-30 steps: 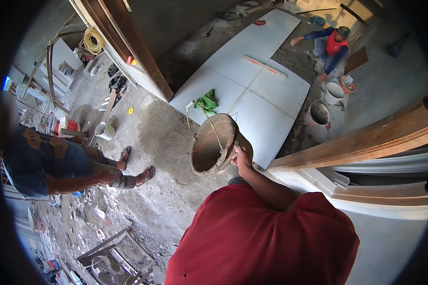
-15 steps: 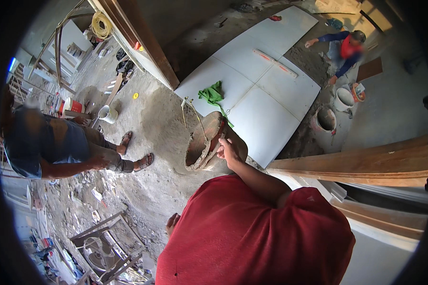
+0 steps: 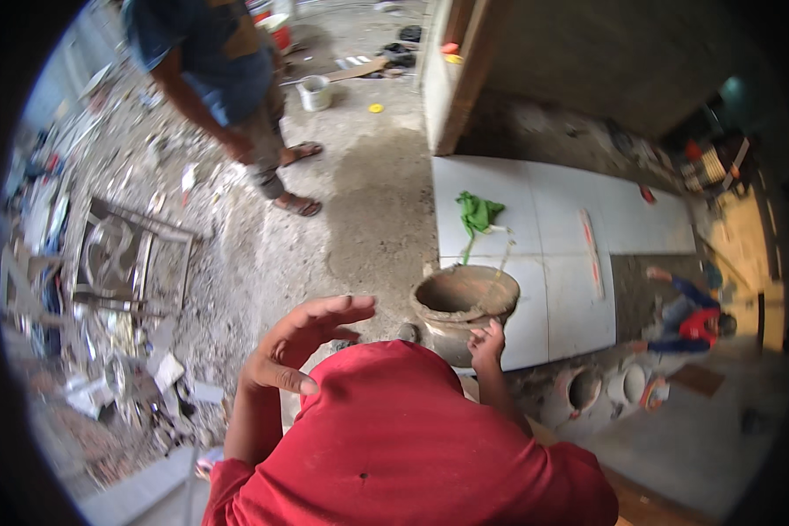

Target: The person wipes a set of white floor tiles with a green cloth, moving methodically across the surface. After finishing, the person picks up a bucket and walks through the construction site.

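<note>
My right hand (image 3: 486, 344) has its fingers closed on the near right edge of a mortar-crusted bucket (image 3: 451, 329). The bucket's wide mouth tilts toward me, and its inside looks dark and grey. Whether its base touches the floor cannot be made out. My left hand (image 3: 311, 342) is raised left of the bucket, with fingers apart and curved and nothing in them. A crumpled green cloth (image 3: 479, 212) lies on the large white tiles (image 3: 500, 285) just beyond the bucket.
A long spirit level (image 3: 592, 254) rests on the tiles. One person (image 3: 210, 70) stands at the left; another in a red vest (image 3: 697, 326) crouches at the right near several buckets (image 3: 580, 388). Rubble and a metal-framed fan (image 3: 118, 254) lie left. A wooden door frame (image 3: 460, 74) stands ahead.
The view has turned, so the standing person now appears higher up. My left hand has risen into full view with fingers spread. My right hand stays on the bucket.
</note>
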Action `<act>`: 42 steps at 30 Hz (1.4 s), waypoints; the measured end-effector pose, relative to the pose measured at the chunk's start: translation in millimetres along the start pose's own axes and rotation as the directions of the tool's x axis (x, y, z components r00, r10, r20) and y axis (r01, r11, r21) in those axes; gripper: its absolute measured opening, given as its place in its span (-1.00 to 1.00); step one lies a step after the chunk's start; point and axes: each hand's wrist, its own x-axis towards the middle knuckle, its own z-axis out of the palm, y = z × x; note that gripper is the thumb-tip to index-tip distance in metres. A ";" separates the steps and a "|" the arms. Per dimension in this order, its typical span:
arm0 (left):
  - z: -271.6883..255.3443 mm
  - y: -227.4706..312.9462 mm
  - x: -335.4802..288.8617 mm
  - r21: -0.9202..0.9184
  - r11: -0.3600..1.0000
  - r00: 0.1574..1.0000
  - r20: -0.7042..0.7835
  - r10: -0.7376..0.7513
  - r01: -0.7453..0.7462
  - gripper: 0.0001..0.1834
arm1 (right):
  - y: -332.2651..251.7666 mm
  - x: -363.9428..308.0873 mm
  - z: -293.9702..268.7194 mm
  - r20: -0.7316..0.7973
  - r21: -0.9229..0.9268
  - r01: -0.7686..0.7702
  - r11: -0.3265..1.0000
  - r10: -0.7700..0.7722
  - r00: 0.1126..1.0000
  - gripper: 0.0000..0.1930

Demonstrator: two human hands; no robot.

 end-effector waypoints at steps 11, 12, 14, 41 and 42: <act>117.3 89.7 43.0 -0.096 0.681 0.596 0.407 0.692 -0.726 -0.18 | -10.8 58.8 -53.6 0.052 -0.274 -0.156 0.949 0.177 0.983 -0.43; 120.2 88.3 40.8 -0.096 0.669 0.584 0.408 0.702 -0.737 -0.19 | -12.0 59.1 -51.4 0.061 -0.274 -0.140 0.952 0.162 0.985 -0.42; 126.1 83.9 36.4 -0.087 0.651 0.570 0.407 0.714 -0.754 -0.20 | -14.2 57.6 -43.2 0.078 -0.273 -0.129 0.953 0.155 0.985 -0.41; -94.1 186.9 -178.5 0.085 0.494 0.501 0.156 0.851 -0.866 -0.35 | 142.0 -119.6 262.5 0.612 -0.603 0.391 0.696 0.089 0.786 -0.72; -115.9 185.2 -203.0 0.155 0.508 0.517 0.027 0.855 -0.847 -0.36 | 160.5 -132.3 282.2 0.606 -0.617 0.410 0.672 0.072 0.792 -0.74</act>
